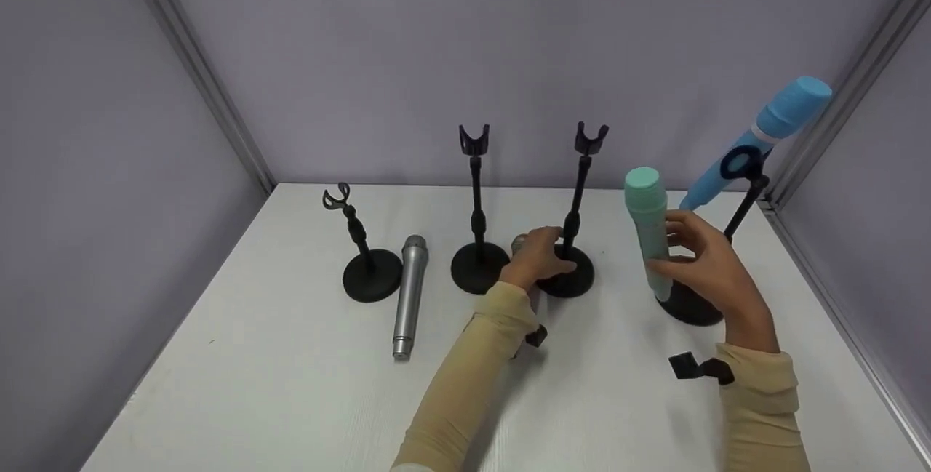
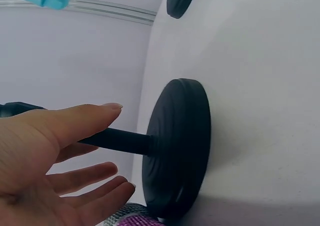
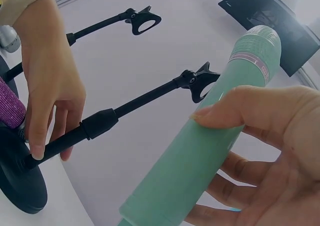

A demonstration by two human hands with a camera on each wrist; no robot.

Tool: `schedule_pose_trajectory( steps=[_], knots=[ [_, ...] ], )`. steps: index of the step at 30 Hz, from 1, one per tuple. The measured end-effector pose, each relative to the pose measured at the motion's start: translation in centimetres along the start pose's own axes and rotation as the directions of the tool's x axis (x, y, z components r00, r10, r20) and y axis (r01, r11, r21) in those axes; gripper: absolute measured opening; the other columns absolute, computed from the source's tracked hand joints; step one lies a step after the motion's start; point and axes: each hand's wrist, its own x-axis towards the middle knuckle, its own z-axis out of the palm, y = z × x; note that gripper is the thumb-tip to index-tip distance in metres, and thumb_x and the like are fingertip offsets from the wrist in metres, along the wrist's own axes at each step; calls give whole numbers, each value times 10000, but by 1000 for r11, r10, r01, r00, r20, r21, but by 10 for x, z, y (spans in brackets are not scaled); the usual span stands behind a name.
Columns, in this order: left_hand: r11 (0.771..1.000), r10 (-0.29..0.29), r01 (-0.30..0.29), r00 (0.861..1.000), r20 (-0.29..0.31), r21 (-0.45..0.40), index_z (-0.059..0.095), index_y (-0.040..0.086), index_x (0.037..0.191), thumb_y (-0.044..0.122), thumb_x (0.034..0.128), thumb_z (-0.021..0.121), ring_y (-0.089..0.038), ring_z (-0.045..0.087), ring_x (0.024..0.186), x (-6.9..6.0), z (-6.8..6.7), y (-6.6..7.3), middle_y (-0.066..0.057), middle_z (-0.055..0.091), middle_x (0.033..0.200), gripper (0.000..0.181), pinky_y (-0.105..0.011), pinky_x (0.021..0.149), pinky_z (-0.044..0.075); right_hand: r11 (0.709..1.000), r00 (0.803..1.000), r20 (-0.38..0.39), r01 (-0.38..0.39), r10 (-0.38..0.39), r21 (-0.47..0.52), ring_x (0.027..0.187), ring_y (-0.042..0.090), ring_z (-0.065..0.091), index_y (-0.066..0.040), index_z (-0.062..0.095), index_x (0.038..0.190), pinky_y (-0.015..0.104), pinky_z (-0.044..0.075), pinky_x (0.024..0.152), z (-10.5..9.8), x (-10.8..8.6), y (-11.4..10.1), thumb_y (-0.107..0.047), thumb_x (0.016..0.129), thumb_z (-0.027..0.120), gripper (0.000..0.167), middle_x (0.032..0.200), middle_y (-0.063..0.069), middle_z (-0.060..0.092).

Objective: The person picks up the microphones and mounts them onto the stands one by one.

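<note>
My right hand (image 1: 704, 262) grips a mint-green microphone (image 1: 647, 217), held upright above the table, with the thumb on one side and fingers on the other. My left hand (image 1: 537, 257) is at the lower pole of a black microphone stand (image 1: 580, 188). In the left wrist view, thumb and fingers lie loosely on either side of that pole (image 2: 122, 140), not closed round it. A sparkly purple microphone (image 3: 10, 103) lies beside this stand's round base (image 2: 177, 141), mostly hidden by the left hand and arm in the head view.
A blue microphone (image 1: 782, 119) sits tilted in the stand (image 1: 743, 166) at the right. Left of my left hand are another tall stand (image 1: 476, 199), a silver microphone (image 1: 412, 297) lying on the white table (image 1: 291, 385), and a short stand (image 1: 356, 232). Grey walls enclose the table.
</note>
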Motion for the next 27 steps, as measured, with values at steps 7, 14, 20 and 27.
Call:
schedule_pose_trajectory(
  steps=[7,14,20,27],
  knots=[
    [999,-5,6,1000,17,-50,621,94,1396,181,892,817,-229,587,1335,5,8,2,-102,639,1427,547,-367,1148,462,1000,1000,-2,14,-14,23,1093,53,610,-109,514,1469,156,496,898,-2,-2,0,-60,880,801,658,1244,-102,620],
    [998,-5,6,1000,9,-64,678,135,1325,178,883,827,-213,634,1251,8,13,1,-60,692,1333,468,-365,1095,502,1000,1000,2,7,-7,19,1110,39,603,-108,512,1467,157,487,907,-2,-4,0,-67,884,800,651,1247,-122,618],
    [997,-9,9,1000,2,-75,680,113,1295,145,883,818,-213,671,1171,12,15,0,-73,724,1252,435,-353,1036,535,1000,1000,5,7,-8,23,1117,33,600,-119,515,1467,173,485,909,-1,-1,0,-78,880,808,657,1251,-131,626],
    [1000,4,-4,1000,7,12,696,52,1222,74,912,755,-212,678,1143,17,17,-7,-86,737,1200,316,-330,1015,538,1000,1000,13,12,-12,21,1122,42,608,-116,525,1459,202,498,917,3,2,0,-76,878,809,648,1264,-94,626]
  ],
)
